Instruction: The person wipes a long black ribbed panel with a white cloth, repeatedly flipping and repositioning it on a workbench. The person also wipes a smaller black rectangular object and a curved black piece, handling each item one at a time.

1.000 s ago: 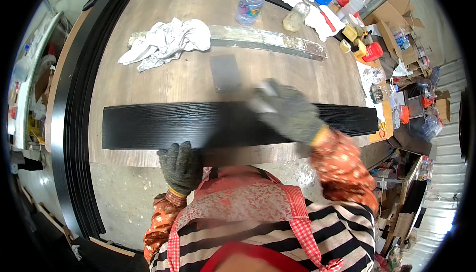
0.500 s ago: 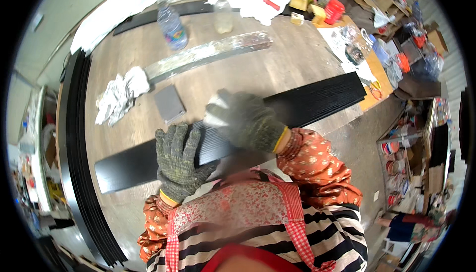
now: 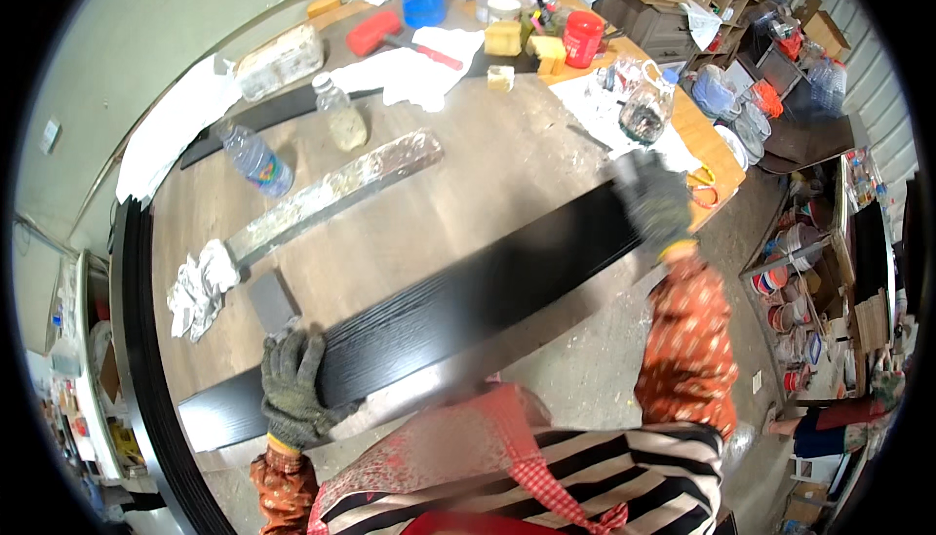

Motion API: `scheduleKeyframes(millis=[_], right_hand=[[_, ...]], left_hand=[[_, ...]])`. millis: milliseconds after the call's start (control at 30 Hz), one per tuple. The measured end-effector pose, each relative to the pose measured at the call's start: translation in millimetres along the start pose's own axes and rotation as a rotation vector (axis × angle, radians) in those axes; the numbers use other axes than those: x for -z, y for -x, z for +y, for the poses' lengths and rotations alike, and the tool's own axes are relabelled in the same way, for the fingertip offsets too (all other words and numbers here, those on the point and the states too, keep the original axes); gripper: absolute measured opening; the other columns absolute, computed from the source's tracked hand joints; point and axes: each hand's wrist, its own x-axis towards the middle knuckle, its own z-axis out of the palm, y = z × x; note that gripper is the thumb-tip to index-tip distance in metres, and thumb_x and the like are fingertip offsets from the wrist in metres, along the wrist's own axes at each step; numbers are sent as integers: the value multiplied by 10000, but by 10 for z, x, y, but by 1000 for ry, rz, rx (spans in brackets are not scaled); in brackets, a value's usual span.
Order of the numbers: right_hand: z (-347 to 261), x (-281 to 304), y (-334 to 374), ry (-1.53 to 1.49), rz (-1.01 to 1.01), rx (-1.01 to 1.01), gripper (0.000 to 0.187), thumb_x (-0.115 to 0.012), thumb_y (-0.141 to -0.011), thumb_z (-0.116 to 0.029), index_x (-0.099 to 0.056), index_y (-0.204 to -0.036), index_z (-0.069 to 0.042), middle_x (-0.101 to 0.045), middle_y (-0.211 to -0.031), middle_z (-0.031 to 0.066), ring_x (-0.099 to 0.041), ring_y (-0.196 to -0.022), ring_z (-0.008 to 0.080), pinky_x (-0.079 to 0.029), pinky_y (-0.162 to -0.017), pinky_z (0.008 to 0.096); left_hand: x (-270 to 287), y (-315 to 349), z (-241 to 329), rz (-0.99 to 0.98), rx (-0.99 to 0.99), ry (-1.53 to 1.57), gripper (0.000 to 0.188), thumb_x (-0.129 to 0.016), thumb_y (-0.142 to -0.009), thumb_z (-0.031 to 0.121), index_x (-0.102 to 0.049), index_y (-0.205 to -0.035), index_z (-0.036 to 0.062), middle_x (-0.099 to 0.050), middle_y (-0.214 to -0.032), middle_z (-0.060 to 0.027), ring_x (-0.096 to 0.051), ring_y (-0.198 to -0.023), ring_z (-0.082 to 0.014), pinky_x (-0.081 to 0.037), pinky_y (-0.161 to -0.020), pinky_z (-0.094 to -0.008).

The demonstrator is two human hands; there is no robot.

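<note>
A long black board (image 3: 419, 325) with a grooved, wood-grain-like face lies slantwise across the near side of the table. My left hand (image 3: 296, 387), in a dark grey knit glove, rests on it near its left end, fingers spread across the face. At the far right end is my right hand (image 3: 651, 199), gloved alike and smeared by motion; whether anything is under its fingers cannot be made out. A grey flat block (image 3: 273, 303) lies just beyond my left hand, beside a crumpled white cloth (image 3: 203, 289).
A paint-crusted bar (image 3: 336, 194), a plastic bottle (image 3: 257, 158) and a bottle of cloudy liquid (image 3: 341, 118) occupy the table's middle. Black strips (image 3: 146, 340) line the left edge. A red-handled mallet (image 3: 375, 34), yellow sponges (image 3: 502, 39) and scissors (image 3: 702, 187) are farther off.
My right hand has slid along the board from its middle to the right end. My left hand stays near the left end. The view has shifted, showing more of the table's far right.
</note>
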Motion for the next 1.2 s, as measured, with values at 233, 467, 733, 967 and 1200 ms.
scheduleKeyframes(millis=[233, 467, 733, 967, 1200], right_hand=[[-573, -77, -8, -134, -90, 128, 268, -529, -899, -315, -606, -1122, -185, -585, -1115, 99, -581, -1053, 332, -491, -778, 489], [908, -147, 270, -315, -113, -481, 507, -551, -949, -411, -528, -1368, -128, -530, -1387, 179, -475, -1308, 359, -406, -1062, 432], [803, -401, 1078, -426, 90, -684, 521, -601, -923, -376, -538, -1376, -126, -487, -1404, 260, -533, -1233, 410, -441, -1013, 446], [362, -319, 1049, -133, 275, -591, 502, -612, -910, -318, -518, -1353, -101, -520, -1321, 266, -614, -999, 442, -504, -840, 487], [-1065, -151, 1574, -498, 261, -354, 655, -627, -818, -231, -453, -1449, -259, -321, -1536, 212, -406, -1336, 424, -368, -1020, 581]], left_hand=[[-69, 97, -83, 8, -57, -62, 1133, -799, -590, 673, -381, -1467, 91, -421, -1459, -234, -399, -1342, -435, -257, -1124, -608], [-83, 3, -49, 28, -111, -21, 1122, -805, -590, 652, -379, -1476, 109, -424, -1463, -237, -433, -1323, -432, -284, -1115, -596], [-38, -122, 132, 25, -102, -24, 1058, -811, -635, 608, -393, -1465, 103, -414, -1473, -233, -411, -1346, -437, -296, -1117, -579], [-76, -156, 148, 53, -141, -18, 1052, -826, -630, 581, -396, -1466, 111, -426, -1475, -213, -418, -1346, -431, -319, -1107, -575], [-97, -96, 101, 7, -145, 20, 1041, -803, -647, 610, -394, -1476, 133, -420, -1466, -230, -410, -1347, -449, -295, -1104, -616]])
